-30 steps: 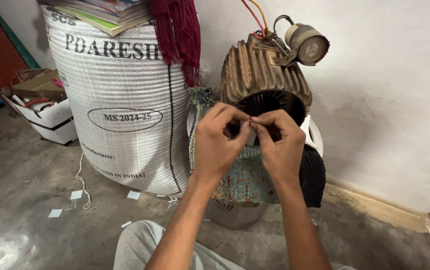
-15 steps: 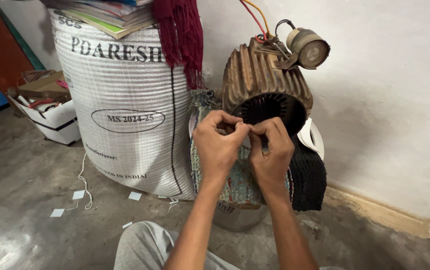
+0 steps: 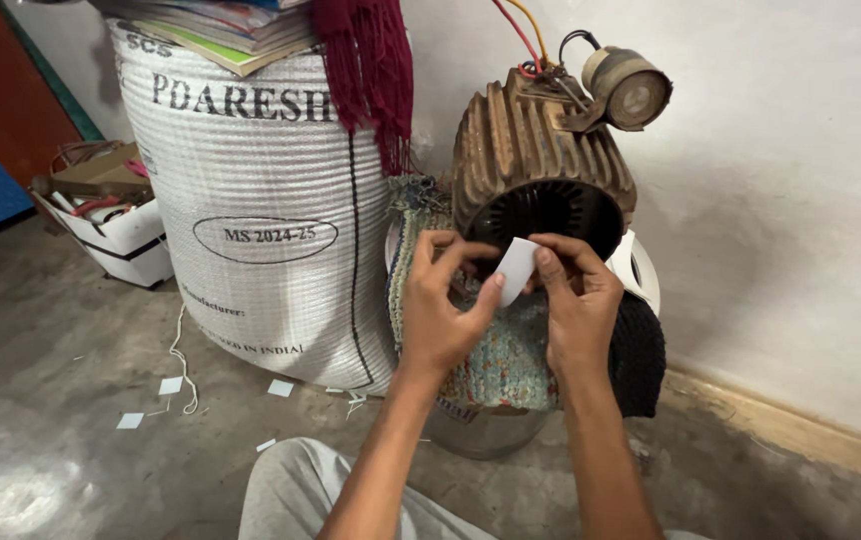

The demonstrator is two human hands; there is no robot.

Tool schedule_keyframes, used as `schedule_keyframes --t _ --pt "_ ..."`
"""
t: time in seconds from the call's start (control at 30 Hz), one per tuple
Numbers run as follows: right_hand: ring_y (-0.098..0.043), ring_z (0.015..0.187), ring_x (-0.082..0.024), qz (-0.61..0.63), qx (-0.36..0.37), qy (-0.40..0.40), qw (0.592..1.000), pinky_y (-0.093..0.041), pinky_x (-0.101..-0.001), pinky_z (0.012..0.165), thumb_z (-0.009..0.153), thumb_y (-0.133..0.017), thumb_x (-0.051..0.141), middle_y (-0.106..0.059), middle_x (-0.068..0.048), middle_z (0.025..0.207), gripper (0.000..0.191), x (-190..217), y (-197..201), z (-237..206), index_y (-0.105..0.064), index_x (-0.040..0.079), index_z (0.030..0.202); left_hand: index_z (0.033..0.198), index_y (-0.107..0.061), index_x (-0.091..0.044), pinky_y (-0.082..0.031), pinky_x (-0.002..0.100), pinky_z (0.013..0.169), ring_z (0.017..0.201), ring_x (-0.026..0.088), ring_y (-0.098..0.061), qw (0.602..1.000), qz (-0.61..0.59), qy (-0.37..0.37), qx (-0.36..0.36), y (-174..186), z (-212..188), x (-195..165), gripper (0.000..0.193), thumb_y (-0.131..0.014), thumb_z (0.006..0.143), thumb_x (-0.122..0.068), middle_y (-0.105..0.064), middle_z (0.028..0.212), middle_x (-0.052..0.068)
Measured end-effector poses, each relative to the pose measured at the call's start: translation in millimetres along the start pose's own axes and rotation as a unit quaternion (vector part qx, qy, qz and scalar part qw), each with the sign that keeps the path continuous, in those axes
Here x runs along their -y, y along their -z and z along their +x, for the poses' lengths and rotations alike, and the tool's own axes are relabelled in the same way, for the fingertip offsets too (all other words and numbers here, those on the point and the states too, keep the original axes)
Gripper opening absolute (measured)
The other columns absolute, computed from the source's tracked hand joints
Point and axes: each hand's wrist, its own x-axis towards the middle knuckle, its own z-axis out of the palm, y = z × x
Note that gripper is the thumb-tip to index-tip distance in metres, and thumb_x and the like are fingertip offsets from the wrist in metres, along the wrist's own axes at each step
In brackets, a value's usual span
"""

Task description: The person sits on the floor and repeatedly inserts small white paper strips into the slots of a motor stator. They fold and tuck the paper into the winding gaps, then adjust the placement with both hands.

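Both of my hands hold a small white strip of paper (image 3: 515, 268) in front of the open end of a rusty finned motor housing (image 3: 530, 160). My left hand (image 3: 440, 305) pinches the strip's lower edge with thumb and fingers. My right hand (image 3: 575, 300) grips its right side. The housing's dark round bore (image 3: 560, 212) shows slots around its inside. It rests on a patterned woven cloth (image 3: 495, 355) over a stand.
A large white woven sack (image 3: 250, 210) stands left of the motor, with books (image 3: 220, 25) and a maroon fringed cloth (image 3: 370, 60) on top. A cylindrical capacitor (image 3: 630, 85) and wires sit above the motor. White paper bits (image 3: 170, 385) litter the floor. A white box (image 3: 115, 230) stands far left.
My hands have lowered slightly from the bore, and the white strip now shows plainly between my fingers. The camera has shifted a little closer.
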Motion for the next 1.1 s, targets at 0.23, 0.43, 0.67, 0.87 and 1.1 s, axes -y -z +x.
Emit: schedule_keyframes --t 0.23,0.43,0.67,0.87,1.1 --pt "-0.064 0.083 -0.008 0.011 0.018 -0.046 0.999 -0.053 -0.0243 0.073 0.098 -0.073 0.011 -0.071 -0.003 0.097 0.020 -10.1 14.4 0.3 -0.072 -0.001 0.113 0.088 -0.071 -0.008 -0.053 0.036 0.068 0.079 0.025 -0.069 0.993 0.094 -0.039 0.066 -7.7 -6.9 1.2 0.014 -0.076 0.085 -0.020 -0.067 0.084 0.006" --pt "-0.064 0.080 -0.008 -0.032 0.063 -0.124 0.990 -0.051 -0.0241 0.069 0.095 -0.070 0.011 -0.071 -0.002 0.094 0.026 -7.3 17.2 1.0 -0.070 -0.001 0.119 0.086 -0.071 -0.010 -0.053 0.038 0.062 0.071 0.024 -0.070 0.989 0.094 0.014 0.111 -7.5 -4.1 -6.3 0.017 -0.076 0.084 -0.026 -0.069 0.079 0.005" --pt "-0.062 0.082 -0.008 -0.067 0.089 -0.121 0.986 -0.051 -0.0235 0.073 0.094 -0.073 0.011 -0.067 -0.001 0.092 0.028 -16.9 20.6 0.0 -0.070 -0.002 0.119 0.090 -0.071 -0.007 -0.053 0.041 0.065 0.076 0.029 -0.070 0.988 0.117 -0.007 0.103 -11.0 -11.0 0.4 0.020 -0.074 0.085 -0.027 -0.069 0.083 0.007" --pt "-0.063 0.082 -0.007 -0.074 0.087 -0.137 0.984 -0.051 -0.0233 0.073 0.093 -0.073 0.011 -0.071 -0.003 0.095 0.031 -17.7 19.9 2.4 -0.071 -0.003 0.121 0.092 -0.071 -0.007 -0.054 0.042 0.065 0.077 0.029 -0.070 0.988 0.111 0.007 0.111 -15.1 -10.1 5.1 0.021 -0.073 0.084 -0.027 -0.071 0.084 0.007" --pt "-0.067 0.086 -0.010 -0.073 0.098 -0.136 0.983 -0.053 -0.0258 0.076 0.094 -0.071 0.012 -0.073 -0.007 0.097 0.035 -21.5 19.5 5.1 -0.070 -0.005 0.124 0.094 -0.070 -0.004 -0.054 0.042 0.075 0.086 0.031 -0.068 0.990 0.100 -0.019 0.098 -15.1 -12.9 11.3 0.024 -0.075 0.081 -0.023 -0.069 0.089 0.010"
